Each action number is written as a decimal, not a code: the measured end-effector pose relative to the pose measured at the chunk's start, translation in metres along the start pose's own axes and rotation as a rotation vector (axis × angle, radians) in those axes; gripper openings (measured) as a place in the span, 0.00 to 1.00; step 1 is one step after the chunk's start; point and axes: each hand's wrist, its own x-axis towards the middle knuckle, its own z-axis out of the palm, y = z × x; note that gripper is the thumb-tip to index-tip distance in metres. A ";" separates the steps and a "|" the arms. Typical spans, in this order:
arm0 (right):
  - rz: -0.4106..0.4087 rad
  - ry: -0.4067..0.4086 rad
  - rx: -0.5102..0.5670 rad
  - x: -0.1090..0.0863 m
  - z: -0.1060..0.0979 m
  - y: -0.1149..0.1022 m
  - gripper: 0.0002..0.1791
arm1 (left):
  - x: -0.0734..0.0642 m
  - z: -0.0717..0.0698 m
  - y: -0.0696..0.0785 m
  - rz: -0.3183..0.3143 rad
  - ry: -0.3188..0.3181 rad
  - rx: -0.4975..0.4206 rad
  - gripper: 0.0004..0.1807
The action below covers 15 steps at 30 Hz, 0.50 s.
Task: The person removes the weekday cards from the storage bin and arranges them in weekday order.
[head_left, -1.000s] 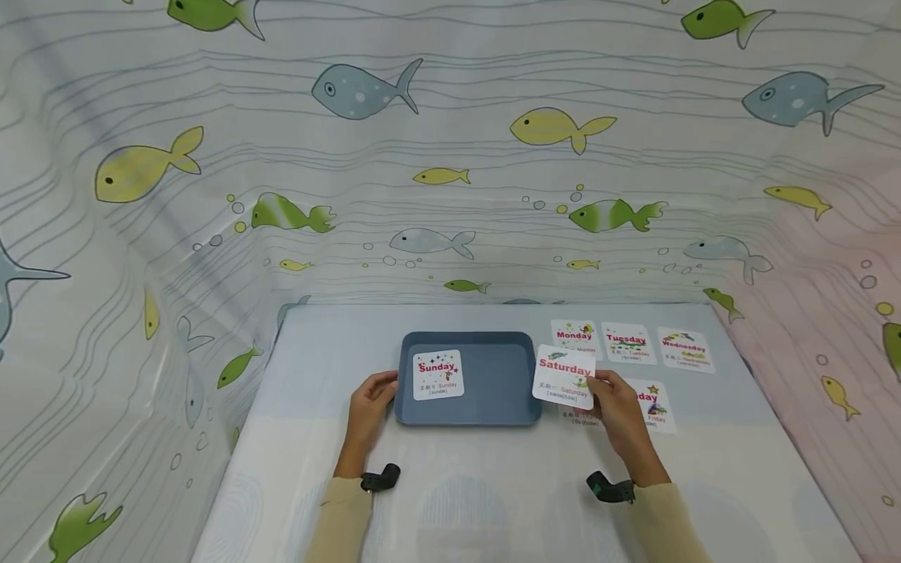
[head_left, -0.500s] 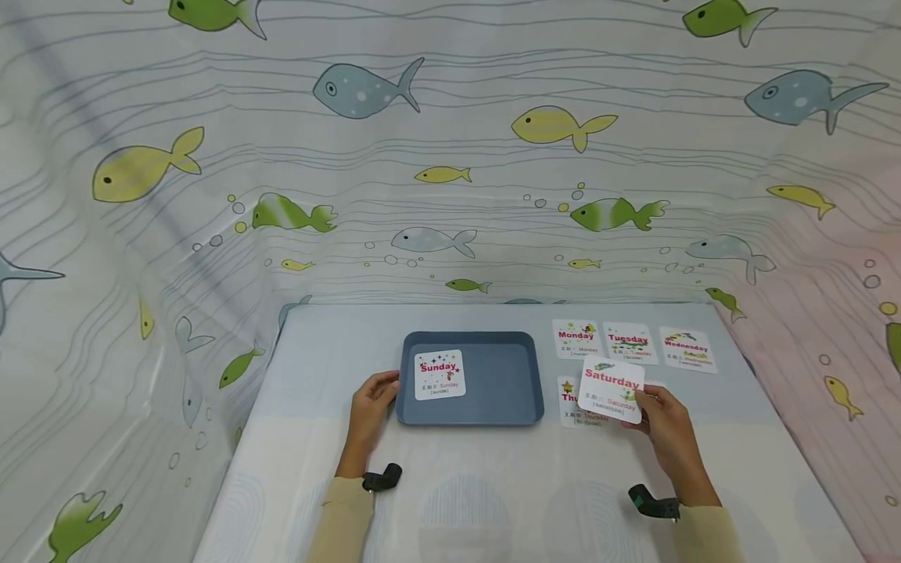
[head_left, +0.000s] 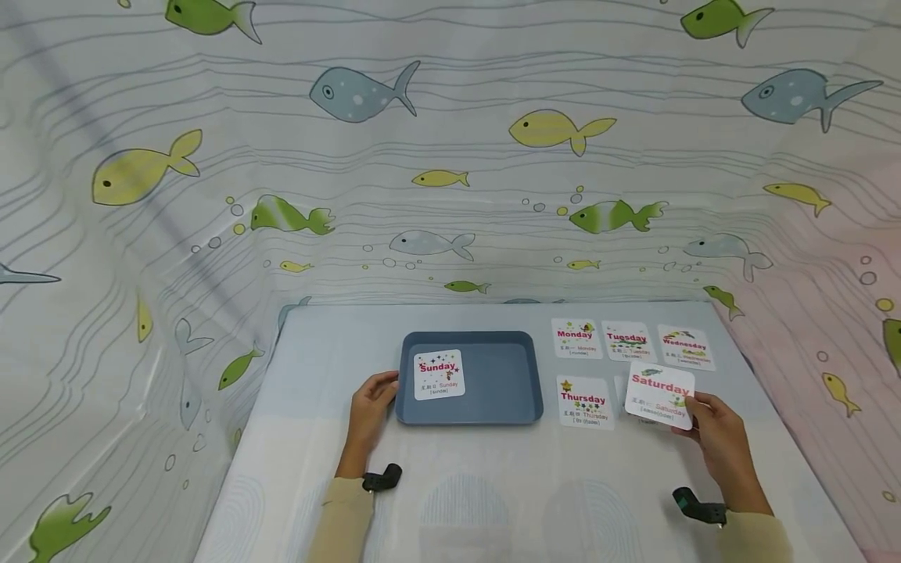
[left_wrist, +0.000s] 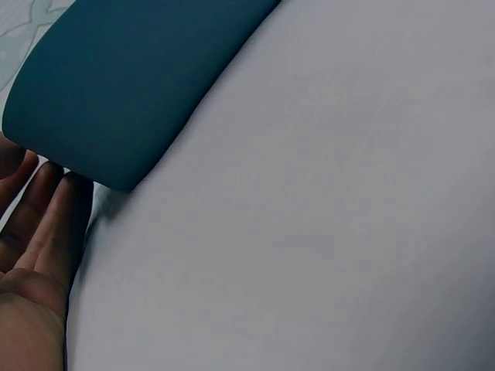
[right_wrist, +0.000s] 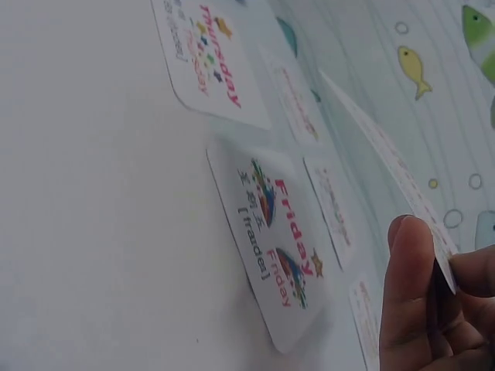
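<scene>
A white Saturday card (head_left: pixel 660 394) is pinched at its right edge by my right hand (head_left: pixel 719 434). It is held above the table, over the Friday card (right_wrist: pixel 271 239), hiding most of that one in the head view. The right wrist view shows the Saturday card (right_wrist: pixel 390 166) nearly edge-on between thumb and fingers, with Friday lying flat below. At the blue-grey tray's (head_left: pixel 500 383) left side, my left hand (head_left: pixel 371 407) touches the rim with its fingertips. Inside the tray, toward the left, lies the Sunday card (head_left: pixel 439 375).
Right of the tray, Monday (head_left: pixel 576 338), Tuesday (head_left: pixel 626 342) and Wednesday (head_left: pixel 686 347) cards form a back row. The Thursday card (head_left: pixel 585 403) lies in front, left of Friday. A fish-printed sheet (head_left: pixel 457 211) hangs around the table (head_left: pixel 486 485).
My right hand has carried the Saturday card rightward from beside the tray, across Thursday, to above Friday. Thursday is now fully uncovered. The left hand, tray and Sunday card have stayed put.
</scene>
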 end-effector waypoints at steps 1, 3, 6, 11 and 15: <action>0.007 0.008 -0.006 0.002 -0.003 0.001 0.37 | 0.000 0.000 0.000 -0.002 0.002 0.002 0.17; 0.005 0.014 -0.030 0.005 -0.009 0.003 0.37 | 0.000 0.000 -0.001 -0.002 0.005 0.006 0.17; -0.011 0.019 -0.075 0.008 -0.016 0.005 0.37 | 0.001 0.000 -0.002 0.001 0.004 0.001 0.17; -0.020 0.027 -0.097 0.013 -0.027 0.011 0.37 | 0.001 0.000 -0.001 -0.008 0.001 0.016 0.16; -0.027 0.041 -0.117 0.018 -0.034 0.016 0.37 | 0.001 0.000 -0.001 -0.010 0.004 0.019 0.16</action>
